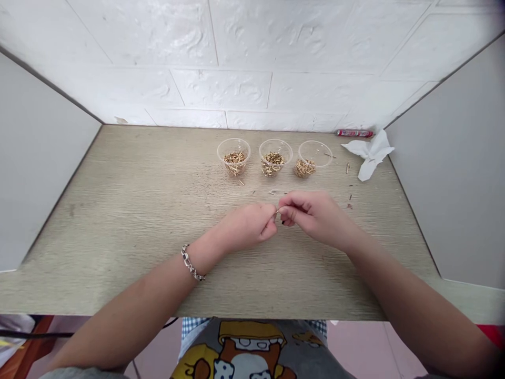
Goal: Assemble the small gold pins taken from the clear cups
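Right hand [305, 213] pinches thin gold pin [277, 211] at curled left hand [250, 225], mid table [118, 221]; three clear cups [284, 162] near back edge, tissue [371, 153] back right corner.

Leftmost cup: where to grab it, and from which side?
Probably the left side of the leftmost cup, just under its rim, coming from the left: the middle cup stands on its right. It sits upright, open-topped, with small gold pins inside, so best kept level.

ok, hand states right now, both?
Left hand: curled closed; whatever is inside is hidden.
Right hand: closed, thumb and finger pinching a thin gold-coloured piece at the left hand.
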Demonstrator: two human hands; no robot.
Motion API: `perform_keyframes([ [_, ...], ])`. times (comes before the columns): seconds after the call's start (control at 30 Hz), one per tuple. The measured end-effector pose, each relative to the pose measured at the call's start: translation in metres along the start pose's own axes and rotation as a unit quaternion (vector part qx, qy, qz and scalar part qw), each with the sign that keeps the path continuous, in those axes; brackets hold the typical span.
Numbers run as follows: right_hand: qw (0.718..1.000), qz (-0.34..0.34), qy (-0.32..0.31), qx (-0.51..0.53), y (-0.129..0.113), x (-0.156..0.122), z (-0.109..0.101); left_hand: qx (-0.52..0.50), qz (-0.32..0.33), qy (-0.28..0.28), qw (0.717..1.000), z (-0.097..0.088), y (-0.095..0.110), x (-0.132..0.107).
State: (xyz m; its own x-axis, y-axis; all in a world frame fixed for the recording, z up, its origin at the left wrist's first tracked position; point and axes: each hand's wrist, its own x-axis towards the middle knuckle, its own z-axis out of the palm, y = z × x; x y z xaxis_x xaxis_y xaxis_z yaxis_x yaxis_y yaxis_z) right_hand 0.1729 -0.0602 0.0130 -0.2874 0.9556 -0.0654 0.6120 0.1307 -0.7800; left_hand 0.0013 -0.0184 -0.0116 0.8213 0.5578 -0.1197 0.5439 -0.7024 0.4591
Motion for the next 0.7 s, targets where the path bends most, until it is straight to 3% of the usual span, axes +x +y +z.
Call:
perform_keyframes([
  [0.07,1.000,0.005,0.020,-0.006,0.000,0.001,0.003,-0.006,0.001,0.009,1.000,0.000,-0.002,0.001],
  [0.23,0.976,-0.075,0.099,-0.182,-0.001,-0.004,0.013,-0.026,0.000,0.023,0.999,0.001,-0.004,0.002],
  [0.37,0.961,-0.108,0.090,-0.239,-0.001,-0.007,0.011,-0.021,0.008,0.017,1.000,0.001,-0.001,0.002],
  [0.47,0.981,-0.078,0.051,-0.171,0.000,-0.004,0.005,0.002,0.006,0.007,1.000,0.001,0.001,0.001],
  [0.57,1.000,-0.005,0.010,-0.026,0.002,0.000,0.002,0.016,-0.002,-0.003,1.000,0.001,0.001,0.001],
  [0.7,0.990,0.066,-0.007,0.121,0.004,0.003,0.006,0.009,-0.006,0.002,1.000,-0.001,-0.001,0.001],
])
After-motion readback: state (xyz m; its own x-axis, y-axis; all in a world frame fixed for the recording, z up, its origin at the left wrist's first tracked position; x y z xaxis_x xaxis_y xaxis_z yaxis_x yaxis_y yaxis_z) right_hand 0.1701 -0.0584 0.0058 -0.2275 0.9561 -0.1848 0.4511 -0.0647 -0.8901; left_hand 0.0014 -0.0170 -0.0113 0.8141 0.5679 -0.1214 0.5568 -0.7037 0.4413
